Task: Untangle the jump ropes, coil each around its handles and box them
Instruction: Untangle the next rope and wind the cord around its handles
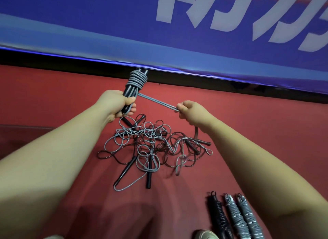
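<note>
Nearest: three wound bundles [236, 219], one black, two grey, ridged, lay on red floor [71, 96]. Beyond them, tangle [150, 146]: thin glossy grey and dark cords, slim black handles, unsorted. Left hand [117, 103] clenched round paired handles [128, 91]; right hand [191, 112] pinched doubled grey rope [158, 102], taut. Step judged: coiling. Next move calls for more wraps under steady tension. Blue banner [159, 34] behind. No box seen.

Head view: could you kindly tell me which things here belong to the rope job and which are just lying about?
Part of the job:
left hand gripping the half-coiled grey rope
right hand pinching its loose strand
tangled pile
three finished coils

Just lying about:
blue banner
red floor
shoe tip
</note>
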Motion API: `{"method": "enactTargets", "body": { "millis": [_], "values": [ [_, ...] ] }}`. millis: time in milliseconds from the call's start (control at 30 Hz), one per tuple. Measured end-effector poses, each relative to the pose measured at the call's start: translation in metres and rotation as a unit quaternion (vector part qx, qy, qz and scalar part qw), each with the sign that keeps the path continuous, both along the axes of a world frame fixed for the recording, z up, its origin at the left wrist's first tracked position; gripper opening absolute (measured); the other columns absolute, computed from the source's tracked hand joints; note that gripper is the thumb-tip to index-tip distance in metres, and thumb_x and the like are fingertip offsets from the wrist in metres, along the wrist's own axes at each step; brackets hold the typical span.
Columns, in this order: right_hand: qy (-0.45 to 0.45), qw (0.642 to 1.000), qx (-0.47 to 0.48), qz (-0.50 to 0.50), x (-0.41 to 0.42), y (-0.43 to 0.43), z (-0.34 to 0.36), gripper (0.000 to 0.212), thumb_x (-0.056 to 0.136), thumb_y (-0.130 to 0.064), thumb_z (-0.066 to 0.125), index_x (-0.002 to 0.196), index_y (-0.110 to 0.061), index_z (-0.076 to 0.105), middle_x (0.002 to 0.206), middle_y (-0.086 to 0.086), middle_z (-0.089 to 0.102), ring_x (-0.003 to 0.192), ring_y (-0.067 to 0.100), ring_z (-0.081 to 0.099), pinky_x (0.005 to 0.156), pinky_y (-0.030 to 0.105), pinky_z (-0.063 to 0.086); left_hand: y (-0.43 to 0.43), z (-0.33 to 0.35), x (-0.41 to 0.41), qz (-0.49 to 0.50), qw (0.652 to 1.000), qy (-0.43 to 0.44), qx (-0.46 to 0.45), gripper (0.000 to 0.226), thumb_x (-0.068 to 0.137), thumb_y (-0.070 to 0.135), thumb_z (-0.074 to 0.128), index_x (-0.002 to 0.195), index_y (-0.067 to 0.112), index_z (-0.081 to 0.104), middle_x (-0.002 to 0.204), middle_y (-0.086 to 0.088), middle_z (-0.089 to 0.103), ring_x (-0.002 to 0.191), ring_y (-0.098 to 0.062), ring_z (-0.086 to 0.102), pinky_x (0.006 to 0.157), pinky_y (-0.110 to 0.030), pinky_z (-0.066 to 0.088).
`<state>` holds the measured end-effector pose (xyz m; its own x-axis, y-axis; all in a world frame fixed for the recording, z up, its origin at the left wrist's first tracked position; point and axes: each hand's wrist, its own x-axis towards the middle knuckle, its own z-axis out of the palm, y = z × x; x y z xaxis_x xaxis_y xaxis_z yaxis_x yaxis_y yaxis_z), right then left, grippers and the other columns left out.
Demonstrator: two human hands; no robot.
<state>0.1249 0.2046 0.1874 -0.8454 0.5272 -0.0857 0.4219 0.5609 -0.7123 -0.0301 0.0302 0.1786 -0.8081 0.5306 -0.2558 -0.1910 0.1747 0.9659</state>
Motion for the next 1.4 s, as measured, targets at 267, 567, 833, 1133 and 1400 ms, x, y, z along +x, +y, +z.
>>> {"method": "enactTargets", "body": {
  "millis": [267,567,833,1133,1400],
  "values": [
    [-0.066,0.941,0.315,0.106,0.017,-0.010,0.041,0.043,0.088,-0.055,0.051,0.063,-0.022,0.042,0.058,-0.005,0.043,0.055,0.010,0.041,0.050,0.024,0.029,-0.005,-0.015,-0.008,-0.037,0.979,0.137,-0.144,0.005,0.092,0.005,0.057,0.087,0.005,0.057,0.071,-0.011,0.060,0.060,-0.022,0.058,0.057,-0.031,0.055],
    [0.003,0.945,0.306,0.119,0.016,-0.039,0.081,0.034,0.090,-0.049,0.053,0.071,-0.024,0.064,0.061,-0.006,0.054,0.058,0.008,0.049,0.056,0.027,0.038,0.019,0.004,0.025,-0.148,0.840,0.355,-0.383,0.021,0.092,0.031,0.058,0.097,0.011,0.061,0.085,-0.006,0.067,0.081,-0.028,0.066,0.073,-0.037,0.054],
    [0.002,0.882,0.444,0.157,0.013,-0.034,0.086,0.029,0.085,-0.053,0.058,0.094,-0.026,0.065,0.079,-0.010,0.058,0.076,0.011,0.048,0.056,0.027,0.029,0.024,0.007,0.057,-0.369,0.697,0.469,-0.397,0.021,0.090,0.030,0.060,0.107,0.018,0.062,0.083,0.000,0.056,0.078,-0.021,0.051,0.067,-0.028,0.038],
    [-0.128,0.868,0.403,0.259,0.017,-0.009,0.076,0.033,0.084,-0.053,0.057,0.090,-0.024,0.071,0.096,-0.003,0.065,0.090,0.016,0.057,0.072,0.031,0.044,0.012,0.010,0.077,-0.491,0.555,0.593,-0.314,0.010,0.092,0.027,0.055,0.100,0.021,0.060,0.091,0.000,0.062,0.082,-0.020,0.054,0.066,-0.028,0.037],
    [-0.156,0.839,0.446,0.271,0.031,-0.008,0.096,0.033,0.082,-0.059,0.054,0.069,-0.031,0.065,0.072,-0.007,0.062,0.068,0.012,0.049,0.053,0.021,0.031,0.031,0.003,0.074,-0.417,0.555,0.606,-0.388,0.021,0.089,0.011,0.052,0.105,0.022,0.060,0.075,0.005,0.049,0.078,-0.026,0.051,0.061,-0.030,0.035]
  ]
}}
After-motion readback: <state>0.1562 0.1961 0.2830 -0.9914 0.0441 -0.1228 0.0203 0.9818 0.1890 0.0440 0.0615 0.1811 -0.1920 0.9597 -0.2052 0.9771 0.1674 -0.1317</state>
